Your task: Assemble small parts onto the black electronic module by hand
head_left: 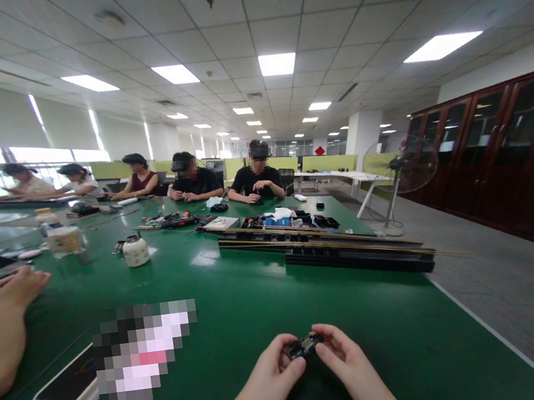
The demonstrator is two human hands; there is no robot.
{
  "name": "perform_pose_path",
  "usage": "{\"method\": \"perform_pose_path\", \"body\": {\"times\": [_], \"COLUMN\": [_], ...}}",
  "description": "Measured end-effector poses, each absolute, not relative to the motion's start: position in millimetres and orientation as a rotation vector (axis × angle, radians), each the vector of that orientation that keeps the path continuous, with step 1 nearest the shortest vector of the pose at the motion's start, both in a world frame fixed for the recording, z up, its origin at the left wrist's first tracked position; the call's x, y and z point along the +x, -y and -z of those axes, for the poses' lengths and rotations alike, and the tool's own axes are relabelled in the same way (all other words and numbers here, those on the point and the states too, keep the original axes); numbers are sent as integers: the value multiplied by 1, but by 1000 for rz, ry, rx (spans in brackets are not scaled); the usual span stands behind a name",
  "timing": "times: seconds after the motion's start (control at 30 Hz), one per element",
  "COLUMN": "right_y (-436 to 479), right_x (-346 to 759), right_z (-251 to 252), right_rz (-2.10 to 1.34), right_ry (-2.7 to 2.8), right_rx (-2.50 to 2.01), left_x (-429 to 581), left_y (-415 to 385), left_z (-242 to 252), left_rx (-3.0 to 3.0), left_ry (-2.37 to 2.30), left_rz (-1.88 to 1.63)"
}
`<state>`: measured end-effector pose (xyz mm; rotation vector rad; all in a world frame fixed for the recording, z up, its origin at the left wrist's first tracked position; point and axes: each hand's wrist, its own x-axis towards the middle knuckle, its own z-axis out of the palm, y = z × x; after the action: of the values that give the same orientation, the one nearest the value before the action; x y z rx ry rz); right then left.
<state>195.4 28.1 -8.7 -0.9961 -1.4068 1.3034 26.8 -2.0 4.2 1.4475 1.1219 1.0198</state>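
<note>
A small dark part (306,346) with a black, glossy body is held between my two hands, over the green table near its front edge. My left hand (273,376) pinches its left end between thumb and fingers. The right end is gripped by the thumb and fingers of my right hand (345,357). The fingertips hide both ends of the part, and its fine details are too small to tell.
Long black rails with thin brass-coloured rods (352,256) lie across the green table (243,320) ahead. A phone (68,380) with cables lies at the left, near another person's arm (2,343). A white jar (136,251) stands farther back. Several people sit beyond.
</note>
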Motion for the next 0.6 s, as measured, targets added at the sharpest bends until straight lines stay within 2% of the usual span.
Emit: {"method": "perform_pose_path", "body": {"times": [0.6], "right_y": [-25], "right_x": [195], "right_z": [1], "right_rz": [-1334], "right_ry": [1433], "right_rx": [-998], "left_x": [27], "left_y": [2], "left_z": [-3], "left_rx": [1374], "left_ry": [-1039], "left_rz": [-1077]}}
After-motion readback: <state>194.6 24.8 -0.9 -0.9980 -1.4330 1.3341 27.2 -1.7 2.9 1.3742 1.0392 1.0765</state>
